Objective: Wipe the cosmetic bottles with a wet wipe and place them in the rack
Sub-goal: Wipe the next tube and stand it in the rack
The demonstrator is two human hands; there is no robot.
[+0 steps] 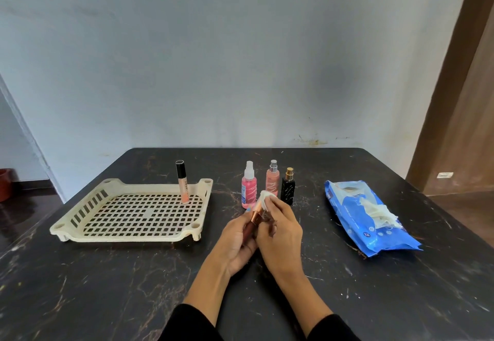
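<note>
Copper-capped dark tube (252,221) sits gripped in the left hand (239,241) over the table (107,287), its long axis slanting up and away, cap end toward the three bottles (270,185). Right hand (280,231) pinches a white wipe (265,198) against the cap tip. One peach tube (182,181) stands upright in the cream rack (133,209)

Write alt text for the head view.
A left hand holds a small copper-capped bottle while the right hand wipes it with a wet wipe. One tube stands in the cream rack; three bottles and a blue wipes pack wait on the dark table.
</note>
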